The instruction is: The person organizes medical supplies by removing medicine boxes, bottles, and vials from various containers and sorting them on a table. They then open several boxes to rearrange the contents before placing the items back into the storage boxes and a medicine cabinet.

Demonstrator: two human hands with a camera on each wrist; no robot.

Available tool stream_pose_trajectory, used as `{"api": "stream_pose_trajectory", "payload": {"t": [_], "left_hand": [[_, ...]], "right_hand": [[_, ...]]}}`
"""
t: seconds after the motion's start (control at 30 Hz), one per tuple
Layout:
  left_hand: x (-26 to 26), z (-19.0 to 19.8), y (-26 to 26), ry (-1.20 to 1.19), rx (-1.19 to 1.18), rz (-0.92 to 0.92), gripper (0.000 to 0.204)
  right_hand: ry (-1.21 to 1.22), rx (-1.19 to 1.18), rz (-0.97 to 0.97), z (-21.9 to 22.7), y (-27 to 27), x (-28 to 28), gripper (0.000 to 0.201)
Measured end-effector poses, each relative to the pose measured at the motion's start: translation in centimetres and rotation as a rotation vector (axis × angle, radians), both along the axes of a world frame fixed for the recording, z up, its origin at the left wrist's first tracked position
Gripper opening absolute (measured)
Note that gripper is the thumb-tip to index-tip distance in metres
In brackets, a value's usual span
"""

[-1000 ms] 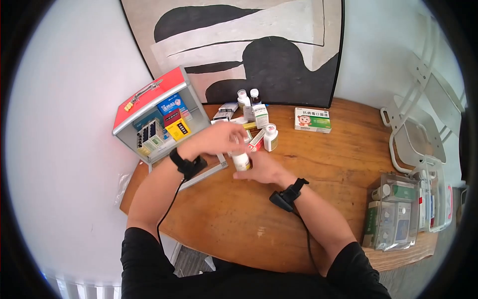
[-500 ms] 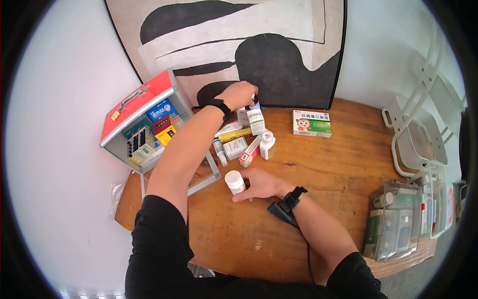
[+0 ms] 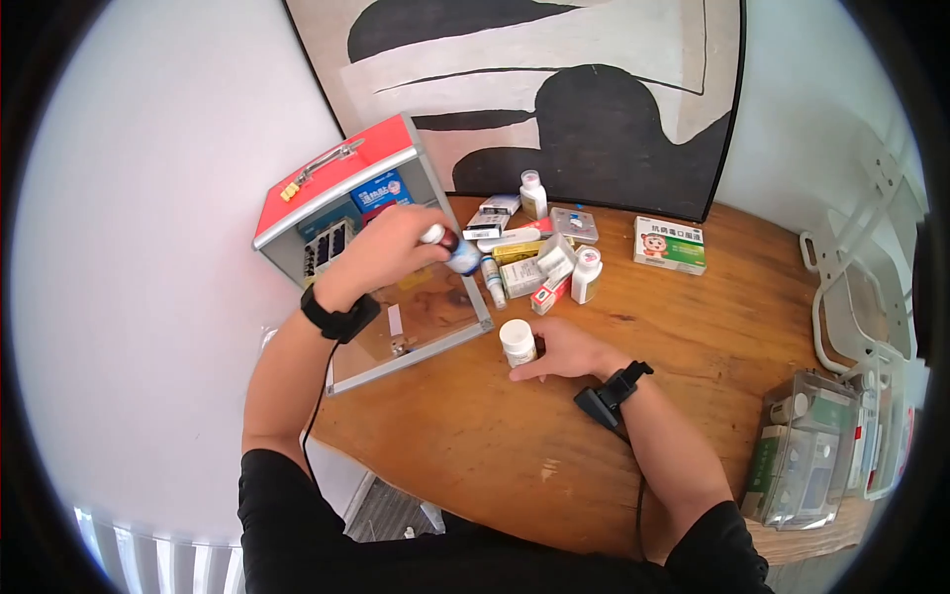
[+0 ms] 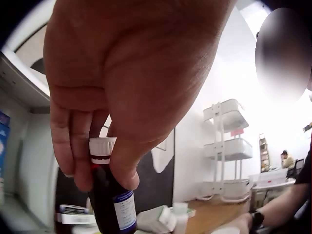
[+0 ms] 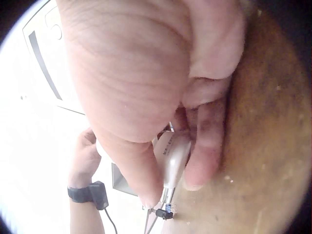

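Observation:
My left hand (image 3: 391,252) grips a dark brown bottle (image 3: 462,257) with a white cap and blue label, held tilted in front of the red-topped medicine case (image 3: 336,173). In the left wrist view, thumb and fingers pinch the brown bottle (image 4: 108,197) just below its ribbed cap. The right hand (image 3: 569,348) has its thumb and fingers around a white pill bottle (image 3: 517,344), which stands upright on the table. In the right wrist view that white bottle (image 5: 173,158) shows between thumb and fingers. Medicine boxes, among them a blue one (image 3: 381,188), sit inside the case.
The case's clear door (image 3: 426,312) lies out over the table. A pile of medicine boxes (image 3: 520,277) and two white bottles, one at the back (image 3: 533,195), lie beyond. A green-white box (image 3: 670,245) is at right, near a clear storage bin (image 3: 800,455).
My left hand left the white bottle, reached to the back for the brown bottle and brought it to the case. A small white box tipped over. The right hand still holds the white bottle.

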State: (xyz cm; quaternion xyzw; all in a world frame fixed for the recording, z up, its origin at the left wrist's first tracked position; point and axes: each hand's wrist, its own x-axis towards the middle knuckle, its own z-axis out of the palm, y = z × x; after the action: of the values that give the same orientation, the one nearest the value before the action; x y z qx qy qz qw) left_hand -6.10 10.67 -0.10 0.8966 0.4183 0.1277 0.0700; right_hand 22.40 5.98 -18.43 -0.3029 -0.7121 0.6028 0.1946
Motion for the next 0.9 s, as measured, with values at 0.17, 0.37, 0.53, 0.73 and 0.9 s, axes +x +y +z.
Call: {"api": "stream_pose_trajectory", "payload": {"t": [0.17, 0.37, 0.53, 0.73, 0.9], "left_hand": [[-5.4, -2.2, 1.5, 0.084, 0.233, 0.21, 0.036], [-4.9, -4.6, 9.9, 0.294, 0.312, 0.346, 0.034], [-5.3, -7.0, 16.7, 0.421, 0.366, 0.337, 0.014], [-6.6, -9.9, 23.6, 0.251, 0.227, 0.453, 0.056], [-5.9, -9.1, 24.3, 0.173, 0.32, 0.543, 0.059]], "right_hand": [[0.008, -0.018, -0.01, 0.5, -0.4, -0.1, 0.043], [-0.045, 0.015, -0.023, -0.2, 0.0, 0.1, 0.037], [0.01, 0.041, -0.007, -0.7, 0.1, 0.1, 0.037], [0.034, -0.003, -0.046, 0.6, -0.6, -0.1, 0.038], [-0.015, 0.094, -0.008, -0.7, 0.3, 0.2, 0.043]]}}
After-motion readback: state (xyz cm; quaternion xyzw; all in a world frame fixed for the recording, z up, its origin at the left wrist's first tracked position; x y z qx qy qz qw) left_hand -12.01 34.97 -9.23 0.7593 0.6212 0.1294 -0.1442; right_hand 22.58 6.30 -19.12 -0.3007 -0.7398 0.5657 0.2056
